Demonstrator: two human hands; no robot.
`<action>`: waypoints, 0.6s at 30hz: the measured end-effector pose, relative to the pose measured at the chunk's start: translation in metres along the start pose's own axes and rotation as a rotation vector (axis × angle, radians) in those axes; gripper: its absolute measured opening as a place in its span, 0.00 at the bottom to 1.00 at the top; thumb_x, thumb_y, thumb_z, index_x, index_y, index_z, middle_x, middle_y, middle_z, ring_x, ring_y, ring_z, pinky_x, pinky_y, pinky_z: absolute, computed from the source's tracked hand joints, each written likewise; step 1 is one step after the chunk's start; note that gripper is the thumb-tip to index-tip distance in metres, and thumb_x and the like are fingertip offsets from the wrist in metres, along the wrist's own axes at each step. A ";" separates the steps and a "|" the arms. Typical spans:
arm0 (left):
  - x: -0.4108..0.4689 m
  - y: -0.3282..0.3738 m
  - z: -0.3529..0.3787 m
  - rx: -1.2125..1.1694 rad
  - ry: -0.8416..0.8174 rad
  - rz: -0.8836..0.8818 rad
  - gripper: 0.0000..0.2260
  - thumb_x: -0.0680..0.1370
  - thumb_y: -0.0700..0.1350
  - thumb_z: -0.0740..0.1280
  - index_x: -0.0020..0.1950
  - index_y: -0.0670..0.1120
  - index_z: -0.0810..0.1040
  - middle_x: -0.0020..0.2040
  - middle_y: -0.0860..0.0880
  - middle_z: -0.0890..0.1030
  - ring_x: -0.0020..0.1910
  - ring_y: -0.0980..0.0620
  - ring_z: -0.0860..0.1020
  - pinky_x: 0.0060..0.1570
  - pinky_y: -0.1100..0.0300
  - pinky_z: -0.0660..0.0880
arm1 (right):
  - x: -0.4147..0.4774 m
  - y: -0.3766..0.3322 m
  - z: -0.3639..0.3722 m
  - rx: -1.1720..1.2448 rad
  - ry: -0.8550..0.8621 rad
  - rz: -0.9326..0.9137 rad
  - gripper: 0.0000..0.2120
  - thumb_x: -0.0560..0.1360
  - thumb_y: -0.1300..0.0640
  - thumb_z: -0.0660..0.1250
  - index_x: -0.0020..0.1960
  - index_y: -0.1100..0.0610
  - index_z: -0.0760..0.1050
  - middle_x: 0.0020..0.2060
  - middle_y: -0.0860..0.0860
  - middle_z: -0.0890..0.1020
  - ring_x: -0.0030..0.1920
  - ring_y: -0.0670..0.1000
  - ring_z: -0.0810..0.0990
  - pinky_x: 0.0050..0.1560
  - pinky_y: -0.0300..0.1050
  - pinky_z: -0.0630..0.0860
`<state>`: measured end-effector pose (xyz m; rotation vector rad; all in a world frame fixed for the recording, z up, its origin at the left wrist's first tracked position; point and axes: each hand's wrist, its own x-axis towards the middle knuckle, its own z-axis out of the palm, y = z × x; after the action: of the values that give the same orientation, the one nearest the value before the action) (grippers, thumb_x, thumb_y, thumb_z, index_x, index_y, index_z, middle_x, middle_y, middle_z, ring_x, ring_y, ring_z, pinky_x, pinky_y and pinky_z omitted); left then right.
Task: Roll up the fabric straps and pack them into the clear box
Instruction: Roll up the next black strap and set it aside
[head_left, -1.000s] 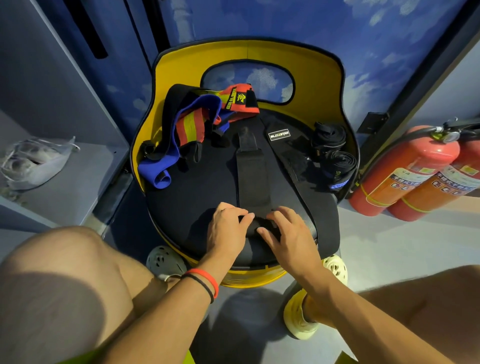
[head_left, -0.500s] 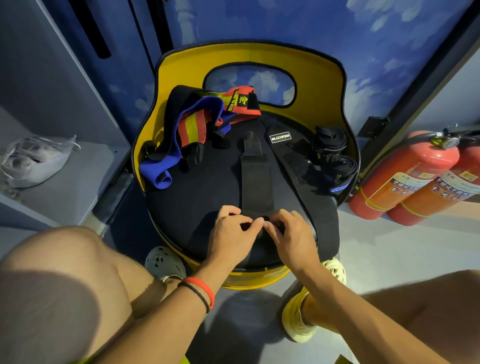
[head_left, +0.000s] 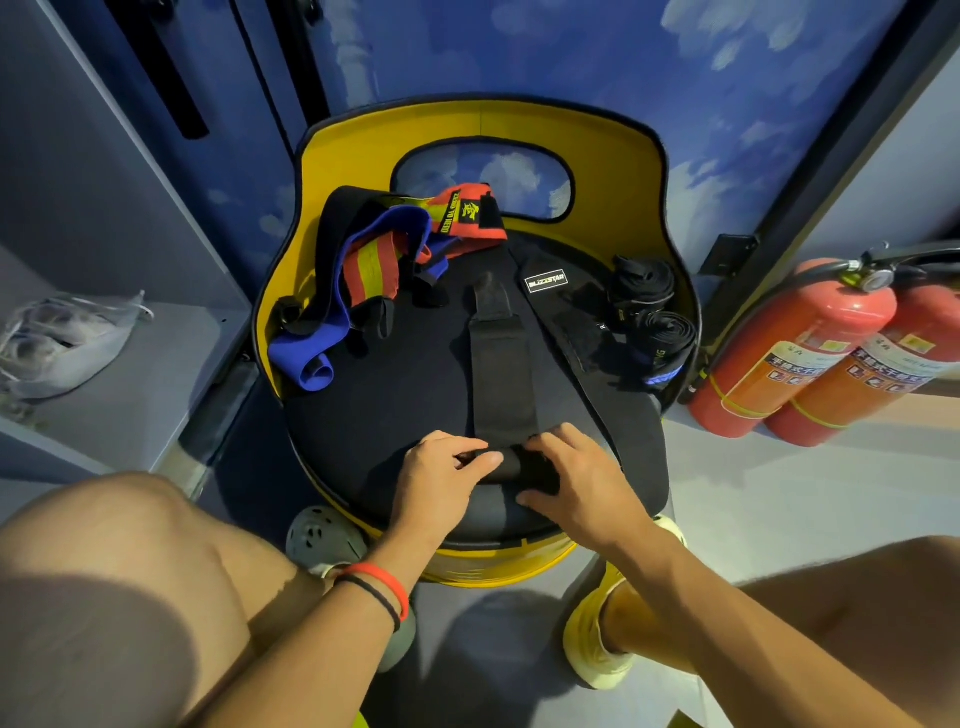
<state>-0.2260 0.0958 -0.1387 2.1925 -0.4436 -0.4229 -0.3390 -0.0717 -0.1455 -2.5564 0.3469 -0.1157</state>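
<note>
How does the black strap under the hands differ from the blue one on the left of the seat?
The black strap lies flat and straight down the seat's middle, its near end rolled under the left hand and right hand. The blue strap lies loose and curved, untouched, with only its end curled. Black is plain; blue is tangled with a red-and-yellow striped piece. Both rest on the black seat cushion.

Blue cloud-painted wall (head_left: 649, 62), grey floor (head_left: 779, 499), two red fire extinguishers (head_left: 810, 353) at right.

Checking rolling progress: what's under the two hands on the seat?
Under the left hand and right hand is the rolled near end of the black strap. The roll's middle shows; its ends are covered.
</note>
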 end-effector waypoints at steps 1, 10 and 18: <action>0.001 0.001 0.001 0.006 0.015 -0.003 0.12 0.76 0.54 0.75 0.57 0.51 0.87 0.51 0.54 0.81 0.48 0.56 0.80 0.40 0.71 0.69 | -0.001 0.001 0.000 0.001 0.002 -0.007 0.22 0.74 0.51 0.76 0.66 0.50 0.76 0.57 0.48 0.76 0.55 0.50 0.76 0.55 0.45 0.78; -0.010 0.004 -0.013 0.123 -0.077 -0.126 0.14 0.77 0.61 0.72 0.48 0.51 0.88 0.41 0.55 0.85 0.43 0.56 0.81 0.37 0.61 0.74 | -0.006 -0.003 -0.014 0.252 -0.055 0.141 0.14 0.74 0.50 0.77 0.58 0.48 0.81 0.46 0.41 0.82 0.46 0.42 0.80 0.48 0.38 0.77; -0.018 0.003 -0.013 0.152 -0.006 -0.122 0.14 0.80 0.62 0.66 0.44 0.52 0.79 0.34 0.54 0.83 0.36 0.58 0.83 0.40 0.55 0.79 | 0.007 -0.020 -0.013 0.435 -0.086 0.504 0.23 0.75 0.46 0.75 0.64 0.58 0.81 0.49 0.49 0.82 0.51 0.50 0.81 0.49 0.37 0.77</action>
<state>-0.2370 0.1109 -0.1258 2.3748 -0.3559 -0.4749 -0.3298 -0.0640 -0.1234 -1.9754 0.8203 0.0984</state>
